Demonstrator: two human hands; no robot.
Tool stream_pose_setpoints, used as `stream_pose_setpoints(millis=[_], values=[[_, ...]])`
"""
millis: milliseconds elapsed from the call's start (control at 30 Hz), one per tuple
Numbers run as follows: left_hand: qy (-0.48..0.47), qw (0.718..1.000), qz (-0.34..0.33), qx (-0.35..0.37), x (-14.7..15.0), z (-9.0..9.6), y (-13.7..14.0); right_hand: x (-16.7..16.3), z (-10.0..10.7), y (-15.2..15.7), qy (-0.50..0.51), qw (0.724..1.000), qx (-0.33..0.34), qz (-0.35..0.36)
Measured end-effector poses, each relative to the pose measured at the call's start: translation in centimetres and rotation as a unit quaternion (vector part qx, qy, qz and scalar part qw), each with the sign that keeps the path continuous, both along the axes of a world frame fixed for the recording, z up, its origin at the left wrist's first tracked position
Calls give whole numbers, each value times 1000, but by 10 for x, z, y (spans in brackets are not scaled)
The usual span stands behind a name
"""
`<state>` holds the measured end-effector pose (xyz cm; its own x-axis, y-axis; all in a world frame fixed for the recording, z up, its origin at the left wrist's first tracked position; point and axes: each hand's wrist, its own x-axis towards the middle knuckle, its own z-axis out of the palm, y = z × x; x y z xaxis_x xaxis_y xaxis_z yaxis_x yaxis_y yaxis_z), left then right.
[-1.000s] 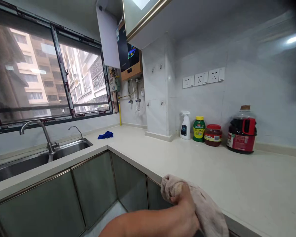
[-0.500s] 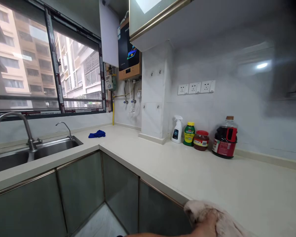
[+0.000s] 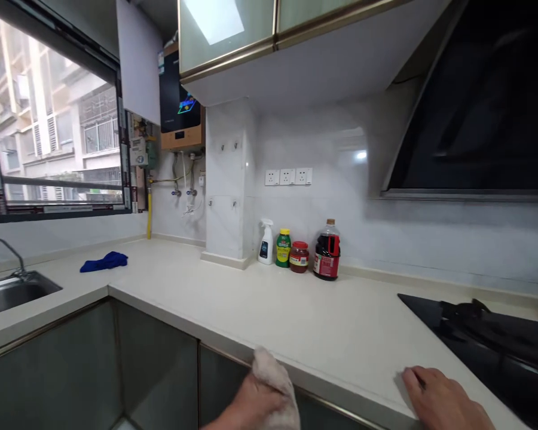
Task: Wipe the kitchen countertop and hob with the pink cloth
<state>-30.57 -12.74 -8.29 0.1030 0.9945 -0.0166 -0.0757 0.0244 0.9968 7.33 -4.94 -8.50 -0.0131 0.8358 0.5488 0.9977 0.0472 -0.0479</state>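
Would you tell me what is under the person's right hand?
The right hand lies flat on the pale countertop near its front edge, beside the black stove. Whatever sits beneath the palm itself is covered.

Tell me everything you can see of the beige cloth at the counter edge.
The cloth is pale beige-pink, soft and nubbly like terry, bunched into a rounded wad. The left hand grips it from below, and its lower part runs out of the picture. It is pressed against the front edge of the cream counter, above the grey cabinet doors. The right hand lies flat on the counter, apart from it.
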Motion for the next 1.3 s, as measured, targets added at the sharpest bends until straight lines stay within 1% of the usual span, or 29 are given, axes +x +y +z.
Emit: stream_pose_setpoints(millis=[67, 100, 133, 167, 200, 233, 267, 300, 333, 367, 400, 467, 533, 600, 667, 767, 867, 933, 967, 1000, 1067, 1100, 1133, 1167, 1233, 1300], values=[[71, 991, 72, 84, -22, 39, -2, -6, 6, -5, -11, 1000, -13, -21], [116, 982, 70, 132, -30, 61, -3, -9, 9, -7, -10, 999, -21, -34], [175, 967, 68, 173, -37, 84, -2, -11, 12, -8, -5, 999, -28, -45], [257, 944, 71, 194, -43, 104, 1, -13, 14, -9, 3, 998, -34, -56], [345, 915, 74, 195, -46, 123, 5, -14, 16, -9, 10, 997, -42, -66], [433, 877, 81, 194, -48, 138, 12, -15, 18, -9, 14, 996, -48, -72], [513, 833, 88, 186, -48, 149, 20, -16, 19, -9, 16, 996, -53, -75], [574, 793, 93, 179, -47, 157, 31, -17, 19, -9, 14, 995, -55, -77], [617, 762, 93, 174, -46, 160, 42, -17, 20, -9, 12, 995, -54, -78], [642, 743, 86, 169, -44, 160, 54, -18, 20, -9, 10, 996, -50, -79], [654, 735, 71, 164, -43, 157, 66, -18, 20, -9, 10, 996, -44, -82], [656, 738, 34, 152, -41, 145, 86, -19, 20, -10, 12, 996, -31, -86], [656, 741, 1, 146, -43, 129, 99, -20, 21, -11, 12, 996, -22, -86], [650, 745, -18, 150, -49, 115, 104, -21, 24, -13, 9, 997, -15, -81], [642, 749, -25, 162, -60, 105, 105, -21, 26, -14, 2, 997, -18, -77], [633, 754, 6, 177, -90, 101, 107, -17, 26, -15, -15, 997, -38, -72], [630, 753, 86, 169, -129, 101, 113, -16, 24, -11, -13, 996, -35, -77], [629, 750, 137, 154, -153, 98, 118, -28, 27, -7, -7, 998, -9, -69], [628, 748, 156, 146, -163, 95, 120, -40, 31, -4, -4, 999, 9, -49], [626, 747, 171, 141, -170, 91, 121, -57, 38, -2, 0, 1000, 26, -15], [622, 746, 193, 135, -178, 84, 124, -101, 59, 2, 3, 995, 40, 95], [620, 746, 200, 135, -179, 81, 125, -128, 72, 5, 3, 987, 30, 156], [619, 746, 205, 136, -180, 78, 126, -156, 86, 7, -2, 977, 4, 212], [617, 746, 209, 138, -180, 76, 127, -185, 98, 11, -3, 968, -31, 248], [613, 747, 217, 139, -180, 73, 128, -240, 117, 20, 24, 960, -118, 253], [610, 747, 225, 137, -182, 73, 128, -286, 121, 28, 46, 954, -184, 233]])
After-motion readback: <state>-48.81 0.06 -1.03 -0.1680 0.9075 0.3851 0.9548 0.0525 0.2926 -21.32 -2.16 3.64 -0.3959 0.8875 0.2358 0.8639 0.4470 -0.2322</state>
